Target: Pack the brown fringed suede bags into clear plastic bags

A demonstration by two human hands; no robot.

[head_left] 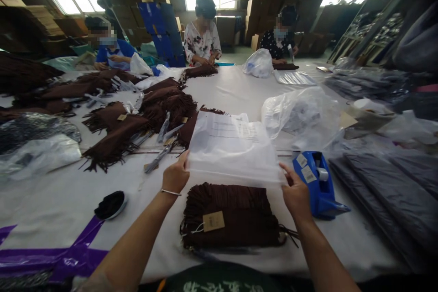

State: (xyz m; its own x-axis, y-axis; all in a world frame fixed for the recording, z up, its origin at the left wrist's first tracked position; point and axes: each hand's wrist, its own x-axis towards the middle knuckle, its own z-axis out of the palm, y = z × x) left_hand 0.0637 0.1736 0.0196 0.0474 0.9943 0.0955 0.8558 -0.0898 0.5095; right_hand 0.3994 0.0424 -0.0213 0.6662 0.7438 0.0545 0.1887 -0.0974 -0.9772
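Note:
Stretched between my two hands is a translucent plastic bag [232,146] with printed text near its far end. My left hand [176,174] pinches its left edge, a thin bracelet on the wrist. At the bag's right edge the fingers of my right hand [294,187] close on the near corner. Just below the bag, a folded dark brown fringed scarf [236,219] lies flat on the table, with a tan paper tag [214,221] tied on by a white string. Part of another brown fringed piece shows behind the bag.
A blue tape dispenser [315,182] stands right of my right hand. Brown scarves [164,105] lie piled at left. Grey packed goods [386,191] and a clear plastic bag [301,114] are at right. Purple tape [78,255] marks the near left. Several people sit across the table.

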